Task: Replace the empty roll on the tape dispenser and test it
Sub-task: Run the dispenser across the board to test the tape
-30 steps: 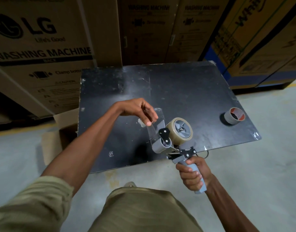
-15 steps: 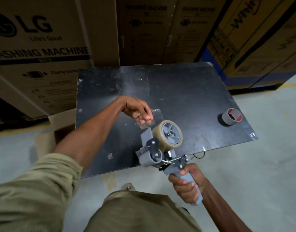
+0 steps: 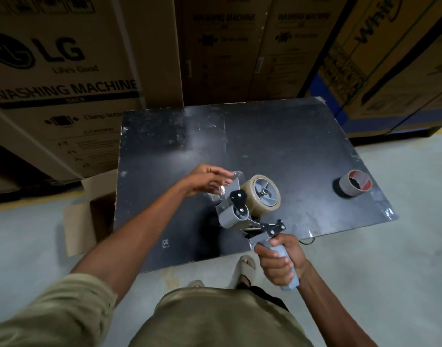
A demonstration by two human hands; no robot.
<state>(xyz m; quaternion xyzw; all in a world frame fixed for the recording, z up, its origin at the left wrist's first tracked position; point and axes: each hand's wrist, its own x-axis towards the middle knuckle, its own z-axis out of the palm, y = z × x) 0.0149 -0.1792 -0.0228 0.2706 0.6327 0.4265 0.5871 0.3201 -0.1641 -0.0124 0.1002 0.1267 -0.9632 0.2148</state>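
Note:
My right hand [image 3: 280, 260] grips the grey handle of the tape dispenser [image 3: 242, 209], held above the near edge of the black board [image 3: 277, 146]. A full roll of clear tape [image 3: 261, 195] sits on the dispenser's hub. My left hand [image 3: 207, 180] is just left of the dispenser's front plate, its fingers pinching the loose clear end of the tape [image 3: 225, 189] beside the roller. The empty roll [image 3: 355, 182], a grey cardboard core with a red inner label, lies on the board at the right.
Tall cardboard appliance boxes [image 3: 65, 71] stand close behind and left of the board. An open cardboard box [image 3: 90, 209] sits on the floor at the board's left. My feet [image 3: 245, 267] stand on the grey concrete floor under the board's near edge.
The dispenser has tilted and shifted a little, staying near the board's front edge. My left hand has dropped from above the tape strip to the side of the front plate, still on the tape end.

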